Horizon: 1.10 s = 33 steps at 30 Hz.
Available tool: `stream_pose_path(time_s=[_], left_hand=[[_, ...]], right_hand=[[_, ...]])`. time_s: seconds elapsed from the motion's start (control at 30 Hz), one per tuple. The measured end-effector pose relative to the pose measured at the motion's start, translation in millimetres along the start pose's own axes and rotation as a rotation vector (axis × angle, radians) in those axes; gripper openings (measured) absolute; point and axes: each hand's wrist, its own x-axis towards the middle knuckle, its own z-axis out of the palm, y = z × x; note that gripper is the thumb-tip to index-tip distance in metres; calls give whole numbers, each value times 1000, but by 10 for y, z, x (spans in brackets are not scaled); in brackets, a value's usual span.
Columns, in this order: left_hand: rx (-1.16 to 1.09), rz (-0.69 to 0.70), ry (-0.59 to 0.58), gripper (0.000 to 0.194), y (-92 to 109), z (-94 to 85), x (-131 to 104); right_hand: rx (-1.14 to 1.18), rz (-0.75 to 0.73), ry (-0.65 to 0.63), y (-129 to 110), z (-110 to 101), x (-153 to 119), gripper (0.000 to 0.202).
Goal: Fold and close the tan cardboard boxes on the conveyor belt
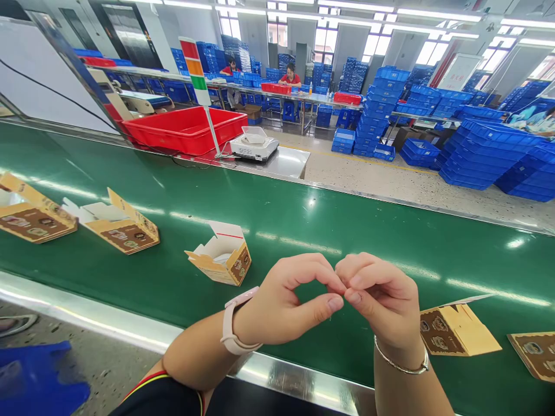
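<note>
Above the green belt (312, 222), my left hand (299, 297) and my right hand (381, 294) meet at the fingertips. The left thumb is a little apart from its curled fingers, whose tips touch the right hand. Thumb and fingers of my right hand are pinched together; anything between them is too small to make out. An open carton (225, 257) stands on the belt left of my left hand, its flaps up. Beside my right wrist lies a brown and yellow carton (459, 332).
More cartons, one at the left (125, 228) and one at the right edge (535, 352), rest on the belt. Beyond it are a red bin (186, 130), a white scale (254, 144), a signal light (195, 72) and stacked blue crates (377, 110). Two people sit at a far table.
</note>
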Motion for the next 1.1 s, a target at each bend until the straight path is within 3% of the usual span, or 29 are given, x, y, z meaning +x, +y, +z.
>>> stream_pose_path(time_s=[0.27,0.4,0.63,1.1], left_hand=[[-26,5,45,15,-5,20,-28],[-295,-12,120,35,69,-27,-40],[-647,-103,5,43,202,-80,-28],[-719,-196,-23,41,232,-132,-45]], right_hand=[[-104,-62,-27,-12,-21,-2,11],[-383,-139,-98,-47,-84,17,21],[-481,-161,-227,-98,-144,29,26],[-566,-142,-318,-176,-140,37,25]])
